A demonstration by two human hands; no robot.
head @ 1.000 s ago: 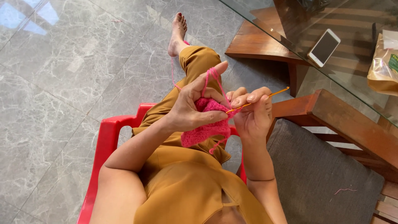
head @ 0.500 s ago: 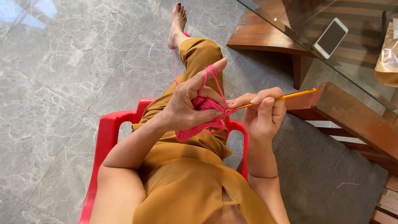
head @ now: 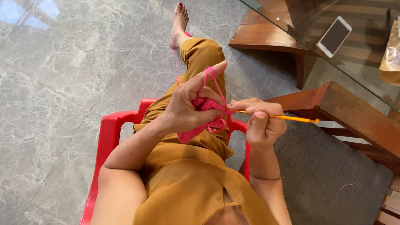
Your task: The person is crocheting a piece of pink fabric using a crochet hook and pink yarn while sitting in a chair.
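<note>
My left hand [head: 189, 104] grips a small piece of pink crochet work [head: 203, 121] above my lap. A strand of pink yarn [head: 211, 77] loops over its raised index finger and trails down along my leg toward the floor. My right hand [head: 260, 125] pinches a yellow crochet hook [head: 283, 118], which lies nearly level with its tip in the pink work and its tail pointing right. The two hands almost touch at the work.
I sit on a red plastic chair [head: 109, 137] over grey marble floor [head: 62, 75]. A glass-topped wooden table [head: 291, 29] at upper right carries a white phone [head: 334, 36] and a shiny bag [head: 391, 54]. A wooden seat with grey cushion [head: 333, 175] stands at right.
The hook has swung from tilted upward to nearly level, and my right hand has turned over it. My left index finger stays raised with the yarn across it.
</note>
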